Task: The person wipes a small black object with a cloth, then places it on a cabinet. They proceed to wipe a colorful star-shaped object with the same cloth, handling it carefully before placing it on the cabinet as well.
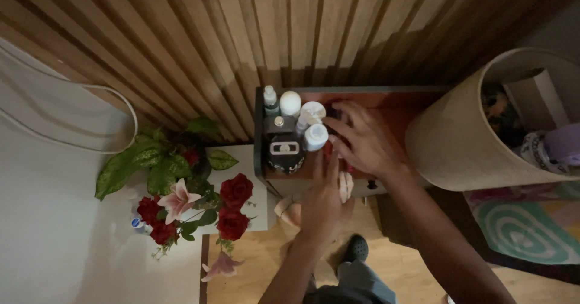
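Head view: my fingers are on the white-capped bottles [315,136], crowded upright at the left end of the wooden shelf [405,107], likely so they stand steady against its dark side wall. They look small, pale and round-topped. My left hand [322,198] lies flat, fingers stretched toward the nearest cap, gripping nothing. My right hand [362,142] spreads wide over the shelf just right of them, empty as far as I can tell. Right of the shelf leans a beige lampshade [450,144]; left of it, a rose and lily bouquet [193,204].
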